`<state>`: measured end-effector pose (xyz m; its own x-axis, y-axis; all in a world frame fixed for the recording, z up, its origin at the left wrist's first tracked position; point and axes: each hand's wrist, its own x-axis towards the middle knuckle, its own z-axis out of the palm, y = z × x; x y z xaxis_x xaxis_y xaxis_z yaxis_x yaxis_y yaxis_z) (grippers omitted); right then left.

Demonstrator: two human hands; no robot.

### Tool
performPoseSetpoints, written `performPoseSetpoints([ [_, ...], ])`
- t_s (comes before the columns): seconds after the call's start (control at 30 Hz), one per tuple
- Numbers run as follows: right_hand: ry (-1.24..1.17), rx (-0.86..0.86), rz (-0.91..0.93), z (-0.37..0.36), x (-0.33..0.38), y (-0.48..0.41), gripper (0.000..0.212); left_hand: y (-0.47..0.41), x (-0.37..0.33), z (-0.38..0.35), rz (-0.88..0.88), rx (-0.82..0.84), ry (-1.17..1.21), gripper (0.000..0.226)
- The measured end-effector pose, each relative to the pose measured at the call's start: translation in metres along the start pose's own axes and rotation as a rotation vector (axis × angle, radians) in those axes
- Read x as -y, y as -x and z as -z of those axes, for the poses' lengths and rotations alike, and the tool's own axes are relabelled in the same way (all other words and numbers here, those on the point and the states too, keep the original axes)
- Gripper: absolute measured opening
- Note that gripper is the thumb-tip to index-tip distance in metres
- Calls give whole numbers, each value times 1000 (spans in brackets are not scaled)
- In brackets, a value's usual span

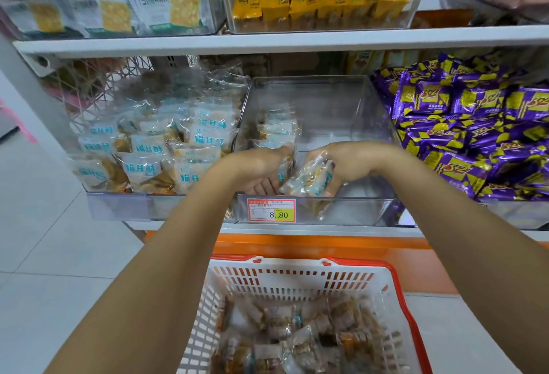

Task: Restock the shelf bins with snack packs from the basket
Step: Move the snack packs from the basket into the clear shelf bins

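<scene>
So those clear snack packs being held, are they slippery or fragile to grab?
Probably slippery and crinkly: the snack pack in the right hand has glossy clear film. Likely light, since fingers alone pinch it. The golden pieces inside may be brittle, so squeezing might crush them.

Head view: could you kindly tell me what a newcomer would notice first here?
The left hand and right hand hold clear snack packs at the nearly empty middle bin. A heap of purple packs fills the bin to its right, and a red-rimmed basket of more packs sits below.
</scene>
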<state>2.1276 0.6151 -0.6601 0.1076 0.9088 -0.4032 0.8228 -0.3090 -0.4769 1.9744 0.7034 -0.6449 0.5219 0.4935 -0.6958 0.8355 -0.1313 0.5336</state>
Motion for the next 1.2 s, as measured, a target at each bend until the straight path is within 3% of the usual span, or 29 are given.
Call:
performPoseSetpoints([
  [0.1, -9, -116, -18, -26, 6, -15, 34, -2, 0, -3, -36, -89, 12, 81],
  [0.2, 46, -190, -82, -38, 8, -15, 23, -2, 2, -2, -48, -120, -82, 55],
  [0.33, 136, -121, -188, -29, 13, -10, 39, 1, -3, -3, -54, -174, -293, 22],
  [0.43, 5, -19, -228, -19, 15, -7, 51, 3, -8, -1, -94, -214, -364, 23],
  [0.53, -468, 205, -237, -14, 11, -7, 18, 5, -12, 2, -109, -271, -452, 28],
  [0.6, -676, 357, -215, -13, 7, -10, 17, 4, -13, 4, -120, -295, -495, 28],
  [0.73, -737, 412, -197, -18, 10, -17, 34, 2, -15, 5, -112, -326, -591, 27],
  [0.83, -798, 406, -216, -21, 17, -23, 19, 0, -15, 6, -116, -342, -710, 25],
  [1.03, -699, 323, -261, -27, 32, -36, 17, -3, -16, 14, -136, -479, -776, 13],
  [1.2, -672, 348, -277, -26, 45, -33, 10, -9, -19, 19, -135, -435, -725, 28],
])
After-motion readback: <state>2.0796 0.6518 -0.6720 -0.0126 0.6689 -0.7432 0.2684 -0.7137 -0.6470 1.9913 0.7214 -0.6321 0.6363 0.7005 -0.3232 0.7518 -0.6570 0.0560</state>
